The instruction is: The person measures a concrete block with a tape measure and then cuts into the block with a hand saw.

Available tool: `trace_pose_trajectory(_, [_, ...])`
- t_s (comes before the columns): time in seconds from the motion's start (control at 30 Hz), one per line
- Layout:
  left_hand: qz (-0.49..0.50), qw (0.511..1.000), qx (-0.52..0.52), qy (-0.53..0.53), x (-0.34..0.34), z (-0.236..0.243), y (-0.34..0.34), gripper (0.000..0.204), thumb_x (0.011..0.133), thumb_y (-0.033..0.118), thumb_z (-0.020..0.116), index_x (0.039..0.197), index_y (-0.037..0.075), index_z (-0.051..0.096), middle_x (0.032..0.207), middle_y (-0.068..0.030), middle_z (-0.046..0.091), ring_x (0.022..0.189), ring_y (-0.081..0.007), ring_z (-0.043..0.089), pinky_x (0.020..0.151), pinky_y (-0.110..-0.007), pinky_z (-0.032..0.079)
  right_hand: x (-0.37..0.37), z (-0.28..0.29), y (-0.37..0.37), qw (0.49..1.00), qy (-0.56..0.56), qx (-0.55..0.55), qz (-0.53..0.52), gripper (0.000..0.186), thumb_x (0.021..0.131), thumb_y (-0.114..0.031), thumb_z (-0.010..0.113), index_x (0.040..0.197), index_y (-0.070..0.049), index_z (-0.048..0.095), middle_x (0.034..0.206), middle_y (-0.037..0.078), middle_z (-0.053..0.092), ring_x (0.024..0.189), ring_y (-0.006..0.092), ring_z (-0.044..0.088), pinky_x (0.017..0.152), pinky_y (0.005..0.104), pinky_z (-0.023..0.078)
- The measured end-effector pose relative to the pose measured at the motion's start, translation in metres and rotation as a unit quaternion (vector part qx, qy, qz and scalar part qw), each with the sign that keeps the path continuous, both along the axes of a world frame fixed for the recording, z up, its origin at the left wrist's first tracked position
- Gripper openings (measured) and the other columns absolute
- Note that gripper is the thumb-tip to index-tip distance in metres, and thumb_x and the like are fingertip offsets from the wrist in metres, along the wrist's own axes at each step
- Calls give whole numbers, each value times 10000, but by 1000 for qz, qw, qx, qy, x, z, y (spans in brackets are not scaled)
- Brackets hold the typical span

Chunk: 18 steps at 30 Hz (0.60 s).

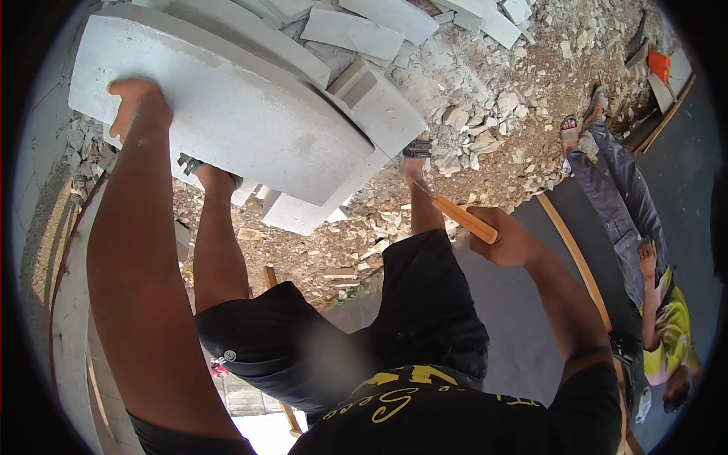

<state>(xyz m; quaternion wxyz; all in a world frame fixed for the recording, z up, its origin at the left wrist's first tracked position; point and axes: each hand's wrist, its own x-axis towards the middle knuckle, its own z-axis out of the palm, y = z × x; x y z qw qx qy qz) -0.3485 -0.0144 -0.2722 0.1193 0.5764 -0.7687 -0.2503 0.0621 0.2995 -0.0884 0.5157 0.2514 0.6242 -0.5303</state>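
My left hand is at the near edge of a long, pale grey lightweight concrete block, thumb on its face and fingers bent over the edge. My right hand is closed around the straight wooden handle of a tool. A thin metal blade or shaft runs from the handle toward the block's right end; its exact shape is hard to make out. More pale blocks lie beneath and behind the long one. My sandalled feet stand on either side of the block's near edge.
Broken pieces and rubble cover the ground beyond and to the right. Cut slabs are heaped at the back. On the right, another person in a yellow-green top has legs stretched toward the rubble. A wooden strip edges a dark surface.
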Motion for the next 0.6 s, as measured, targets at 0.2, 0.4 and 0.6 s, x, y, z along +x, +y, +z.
trace_pose_trajectory(0.2, [-2,999,29,46,4,-7,1,865,837,578,569,1427,-20,367,1477,-339,387,1320,-481,454,1049,-583,435,-16,-84,-13,996,86,-29,-22,111,807,-41,601,898,-25,539,767,108,575,690,224,562,667,380,472])
trace_pose_trajectory(0.4, [6,993,35,113,-6,-1,-3,913,800,553,612,1468,-10,345,1523,-324,352,1359,-499,422,1095,-571,410,16,-31,-14,997,45,-30,-58,121,814,-63,609,921,-31,562,820,120,620,711,237,583,678,376,484])
trace_pose_trajectory(0.6, [91,995,22,24,35,-4,8,804,786,509,647,1398,47,407,1416,-211,501,1271,-384,496,1051,-492,412,12,-106,-15,992,113,-44,-35,140,808,-35,608,938,-17,561,815,117,606,712,268,591,682,385,485])
